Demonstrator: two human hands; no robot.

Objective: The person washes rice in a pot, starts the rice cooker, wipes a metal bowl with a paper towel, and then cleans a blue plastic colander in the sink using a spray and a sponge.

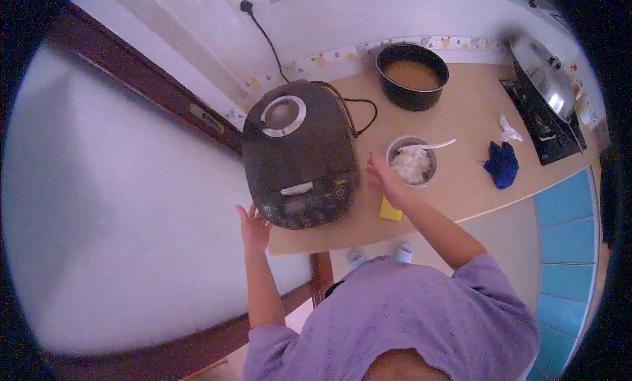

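A dark rice cooker [301, 154] with its lid down stands at the left end of the counter. Against its front left corner is my left hand [256, 230], fingers spread; whether they touch the casing I cannot tell. My right hand [386, 178] hovers between the cooker's right side and a bowl [432, 177], fingers apart and holding nothing. White cooked rice [411, 164] fills part of this bowl, and a white spoon [437, 144] lies across its rim. Partly under my right wrist is a yellow sponge or cloth [391, 211].
A black pot [412, 97] of brownish liquid sits near the tiled wall. Rightward are a dark blue cloth [502, 166], a crumpled white piece [509, 130], and a black cooktop [555, 139] bearing a lidded pan [545, 77]. The cooker's power cord [266, 37] runs to a wall socket.
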